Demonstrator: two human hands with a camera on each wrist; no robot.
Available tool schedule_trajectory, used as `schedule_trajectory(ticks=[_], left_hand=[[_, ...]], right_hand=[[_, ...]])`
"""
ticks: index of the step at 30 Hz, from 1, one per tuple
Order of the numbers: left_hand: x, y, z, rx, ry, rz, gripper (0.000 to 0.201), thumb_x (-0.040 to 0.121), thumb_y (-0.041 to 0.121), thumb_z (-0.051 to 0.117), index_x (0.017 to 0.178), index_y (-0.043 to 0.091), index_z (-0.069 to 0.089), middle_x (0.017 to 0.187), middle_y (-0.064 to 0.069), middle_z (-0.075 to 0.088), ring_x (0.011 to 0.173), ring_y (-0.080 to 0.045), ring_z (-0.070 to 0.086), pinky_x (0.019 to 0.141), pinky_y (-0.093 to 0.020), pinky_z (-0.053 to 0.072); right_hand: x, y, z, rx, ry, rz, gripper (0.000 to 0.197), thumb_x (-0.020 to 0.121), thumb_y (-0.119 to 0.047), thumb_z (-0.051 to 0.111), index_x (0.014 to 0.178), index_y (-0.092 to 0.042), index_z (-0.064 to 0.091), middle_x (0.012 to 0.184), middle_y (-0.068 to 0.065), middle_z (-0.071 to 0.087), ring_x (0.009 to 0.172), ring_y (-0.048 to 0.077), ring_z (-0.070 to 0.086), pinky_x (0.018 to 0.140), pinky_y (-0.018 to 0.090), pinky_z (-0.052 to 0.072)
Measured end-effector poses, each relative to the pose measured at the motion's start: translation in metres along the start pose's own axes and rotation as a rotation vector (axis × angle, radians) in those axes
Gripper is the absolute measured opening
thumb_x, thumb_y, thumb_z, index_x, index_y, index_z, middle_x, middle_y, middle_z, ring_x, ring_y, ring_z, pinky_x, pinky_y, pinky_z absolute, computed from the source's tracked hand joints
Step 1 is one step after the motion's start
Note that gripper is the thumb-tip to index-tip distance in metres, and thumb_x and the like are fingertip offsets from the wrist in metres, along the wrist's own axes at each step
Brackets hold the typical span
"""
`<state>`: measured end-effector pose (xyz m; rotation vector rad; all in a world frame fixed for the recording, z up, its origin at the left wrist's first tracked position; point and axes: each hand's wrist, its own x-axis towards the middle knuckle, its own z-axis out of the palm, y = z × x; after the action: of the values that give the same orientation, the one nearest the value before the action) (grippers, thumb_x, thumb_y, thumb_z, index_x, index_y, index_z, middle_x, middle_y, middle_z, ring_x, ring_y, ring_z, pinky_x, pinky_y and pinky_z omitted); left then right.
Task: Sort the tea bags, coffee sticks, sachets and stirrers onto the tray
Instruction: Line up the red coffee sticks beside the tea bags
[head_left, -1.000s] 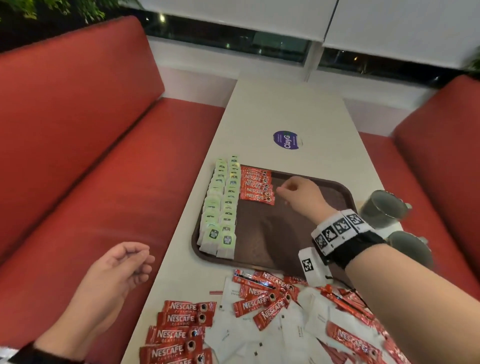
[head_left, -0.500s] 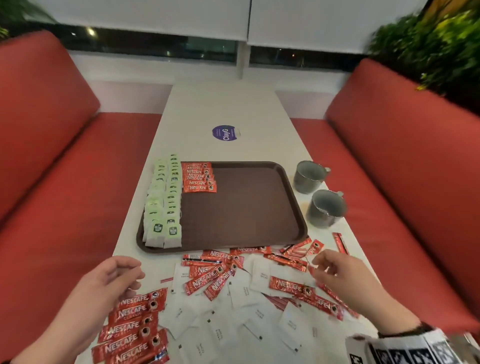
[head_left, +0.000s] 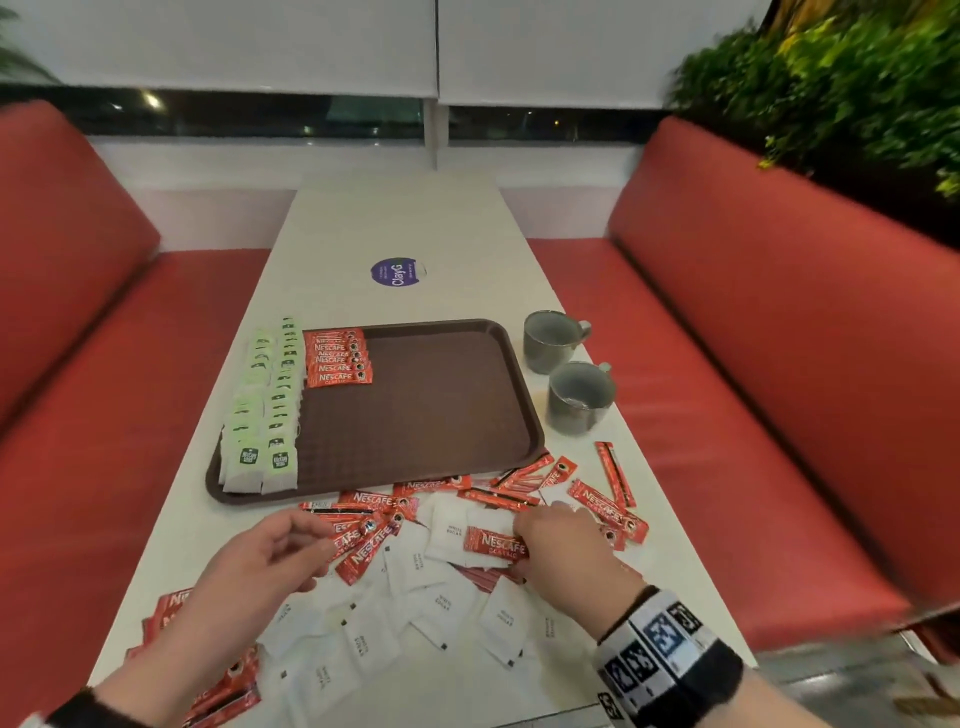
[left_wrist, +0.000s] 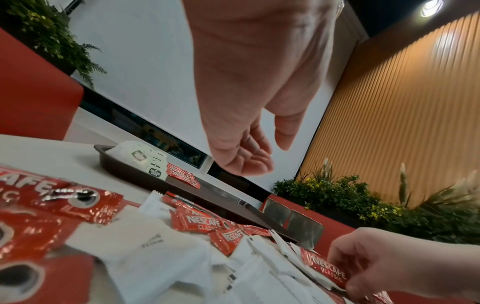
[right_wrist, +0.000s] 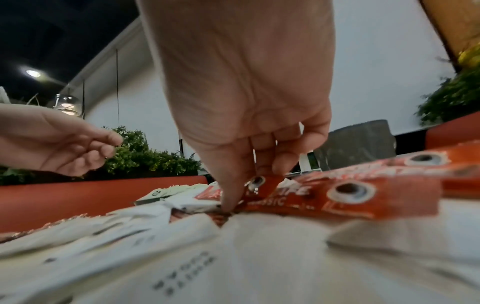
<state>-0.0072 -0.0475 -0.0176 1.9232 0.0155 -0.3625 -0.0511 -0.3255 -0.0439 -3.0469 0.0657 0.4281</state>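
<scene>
A brown tray (head_left: 447, 415) holds two rows of green tea bags (head_left: 262, 410) along its left side and a short stack of red coffee sticks (head_left: 337, 358) at its far left. A loose heap of red coffee sticks (head_left: 608, 506) and white sugar sachets (head_left: 447, 605) lies on the table in front of it. My right hand (head_left: 519, 530) pinches one red coffee stick (head_left: 496, 543) in the heap, also seen as the pinched coffee stick (right_wrist: 265, 183). My left hand (head_left: 311, 545) hovers over the heap with loosely curled fingers (left_wrist: 249, 162), holding nothing.
Two grey mugs (head_left: 550, 340) (head_left: 579, 397) stand right of the tray. More coffee sticks (head_left: 171, 613) lie at the near left table edge. Red bench seats (head_left: 753, 364) flank the white table (head_left: 400, 228), and a purple sticker (head_left: 397, 273) sits beyond the tray.
My right hand came back from the tray's stack of coffee sticks to the heap and took hold of a stick. My left hand moved from beside the table to over the heap.
</scene>
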Motion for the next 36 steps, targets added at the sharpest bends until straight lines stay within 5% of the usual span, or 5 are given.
schedule_trajectory(ticks=[12, 19, 26, 31, 36], left_hand=[[-0.007, -0.013, -0.003, -0.052, 0.113, -0.076, 0.006, 0.084, 0.006, 0.067, 0.088, 0.010, 0.067, 0.074, -0.010, 0.071, 0.075, -0.027, 0.064, 0.070, -0.036, 0.052], [-0.006, -0.011, 0.006, -0.057, 0.117, -0.079, 0.008, 0.084, 0.004, 0.067, 0.087, 0.011, 0.068, 0.070, -0.006, 0.070, 0.071, -0.022, 0.064, 0.067, -0.032, 0.051], [-0.003, 0.005, 0.014, -0.014, 0.085, -0.048, 0.007, 0.085, 0.007, 0.067, 0.087, 0.014, 0.068, 0.072, -0.001, 0.071, 0.074, -0.022, 0.065, 0.071, -0.035, 0.053], [-0.003, 0.038, 0.026, -0.056, -0.031, -0.023, 0.016, 0.092, 0.022, 0.058, 0.087, 0.019, 0.073, 0.083, -0.003, 0.073, 0.078, -0.018, 0.065, 0.073, -0.032, 0.053], [-0.004, 0.078, 0.046, -0.092, -0.331, -0.096, 0.032, 0.095, 0.036, 0.049, 0.100, 0.013, 0.070, 0.091, -0.006, 0.070, 0.078, -0.017, 0.068, 0.065, -0.026, 0.055]], right_hand=[[0.037, 0.008, -0.031, 0.100, -0.078, 0.053, 0.019, 0.092, -0.018, 0.046, 0.101, -0.019, 0.063, 0.110, 0.003, 0.055, 0.106, 0.026, 0.047, 0.094, 0.043, 0.041], [0.045, 0.004, -0.027, 0.085, -0.130, 0.081, 0.017, 0.090, -0.013, 0.046, 0.084, -0.021, 0.059, 0.078, -0.004, 0.051, 0.083, 0.021, 0.046, 0.098, 0.045, 0.033], [0.021, 0.024, -0.048, 0.196, -0.050, -0.060, 0.025, 0.088, -0.016, 0.053, 0.065, -0.026, 0.052, 0.087, -0.004, 0.054, 0.087, 0.021, 0.050, 0.083, 0.033, 0.031], [-0.005, 0.032, -0.046, -0.047, 0.622, -0.480, 0.010, 0.074, -0.015, 0.075, 0.079, -0.023, 0.072, 0.088, -0.010, 0.062, 0.085, 0.016, 0.053, 0.076, 0.027, 0.032], [-0.025, 0.022, -0.051, -0.087, 1.081, -0.818, 0.017, 0.095, -0.010, 0.049, 0.091, -0.013, 0.066, 0.097, 0.000, 0.069, 0.091, 0.020, 0.054, 0.079, 0.035, 0.037]])
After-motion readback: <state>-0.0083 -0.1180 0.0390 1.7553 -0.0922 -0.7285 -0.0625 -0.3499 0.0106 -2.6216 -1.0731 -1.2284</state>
